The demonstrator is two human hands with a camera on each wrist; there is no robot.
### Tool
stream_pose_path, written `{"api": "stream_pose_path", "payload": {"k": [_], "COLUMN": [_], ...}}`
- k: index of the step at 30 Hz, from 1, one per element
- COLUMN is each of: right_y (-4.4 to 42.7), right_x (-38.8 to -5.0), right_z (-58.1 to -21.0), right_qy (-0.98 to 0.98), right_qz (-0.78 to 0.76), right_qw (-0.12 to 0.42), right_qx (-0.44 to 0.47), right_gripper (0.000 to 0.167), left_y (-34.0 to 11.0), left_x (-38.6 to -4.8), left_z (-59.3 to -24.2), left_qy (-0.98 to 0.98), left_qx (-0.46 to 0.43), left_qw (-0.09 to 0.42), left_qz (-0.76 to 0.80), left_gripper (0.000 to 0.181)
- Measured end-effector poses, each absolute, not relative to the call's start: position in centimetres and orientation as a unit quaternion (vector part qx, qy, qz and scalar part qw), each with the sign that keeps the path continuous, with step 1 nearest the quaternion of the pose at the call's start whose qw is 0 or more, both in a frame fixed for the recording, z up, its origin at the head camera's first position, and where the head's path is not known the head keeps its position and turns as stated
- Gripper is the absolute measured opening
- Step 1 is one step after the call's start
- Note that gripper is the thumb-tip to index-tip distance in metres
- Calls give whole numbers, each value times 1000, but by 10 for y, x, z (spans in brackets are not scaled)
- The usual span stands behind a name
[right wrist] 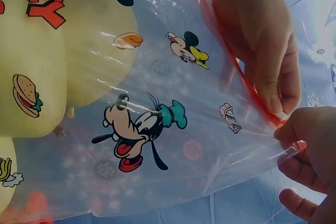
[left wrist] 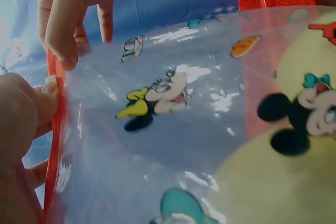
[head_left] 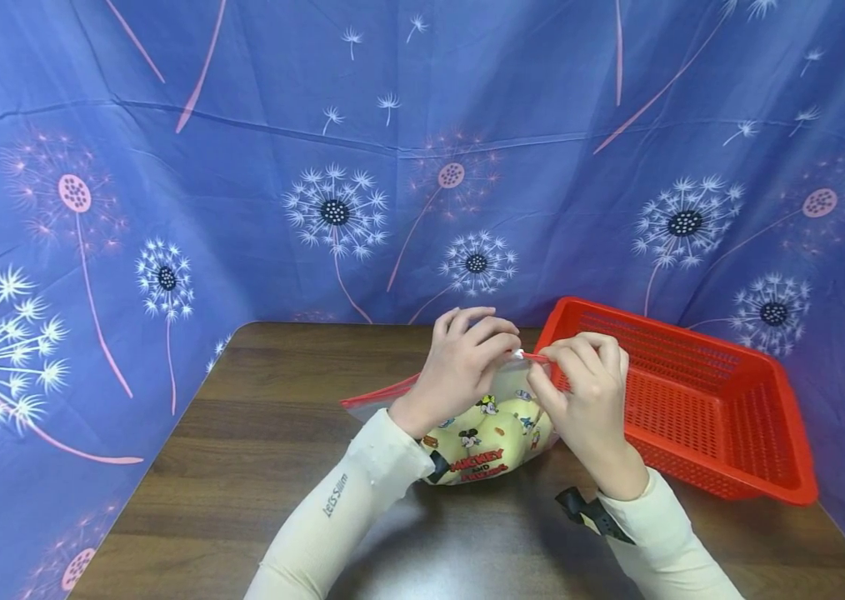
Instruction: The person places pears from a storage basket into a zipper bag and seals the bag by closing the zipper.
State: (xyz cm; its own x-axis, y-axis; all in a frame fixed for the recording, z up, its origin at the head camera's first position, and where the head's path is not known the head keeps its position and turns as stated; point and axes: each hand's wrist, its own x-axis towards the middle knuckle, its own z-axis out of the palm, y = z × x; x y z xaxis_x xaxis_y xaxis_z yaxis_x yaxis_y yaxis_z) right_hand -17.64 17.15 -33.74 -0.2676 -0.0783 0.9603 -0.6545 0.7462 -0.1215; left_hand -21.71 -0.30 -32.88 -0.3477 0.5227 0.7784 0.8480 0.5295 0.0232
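A clear zip bag (head_left: 478, 450) with cartoon prints and a red closure strip (head_left: 381, 392) stands on the table, holding several pale yellow rounded things (right wrist: 100, 45) whose kind I cannot tell. My left hand (head_left: 460, 367) pinches the white slider (left wrist: 51, 80) on the red strip, near the bag's right end. Close beside it, my right hand (head_left: 583, 392) pinches the top corner of the bag at the end of that strip. In the right wrist view the fingertips of both hands nearly meet there, and the bag's film is drawn into creases.
A red perforated plastic basket (head_left: 790, 433) stands on the right of the brown wooden table (head_left: 242, 483), just behind my right hand. Behind the table hangs a blue cloth (head_left: 242, 208) with dandelion prints. A black strap (head_left: 595, 515) circles my right wrist.
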Motion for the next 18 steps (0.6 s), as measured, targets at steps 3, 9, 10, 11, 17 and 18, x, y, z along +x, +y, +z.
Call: {"api": "stream_pose_path", "payload": {"k": [3, 9, 10, 11, 17, 18], "right_y": [172, 174, 174, 174, 176, 176], "right_x": [-177, -177, -177, -177, -177, -176], "right_z": [-338, -339, -340, -340, -340, -340], "right_qy": [-752, -755, -755, -755, -756, -756], "right_qz": [261, 262, 263, 264, 267, 267], "right_qw": [555, 552, 552, 552, 549, 548], "right_qx": [241, 238, 237, 237, 237, 238], "right_gripper": [26, 19, 19, 18, 17, 17], "left_y": [-5, -10, -11, -11, -15, -16], "left_x": [-218, -218, -218, -218, -220, -220], "left_z": [-331, -334, -335, -336, -339, -340], "left_qy": [-794, -800, -801, -801, -800, -799], "left_qx": [-429, -423, -422, -422, -418, -417], "left_qw": [369, 361, 360, 360, 365, 366], "left_qz": [-221, -226, -227, -227, -231, -232], "left_gripper": [9, 8, 8, 8, 8, 8]}}
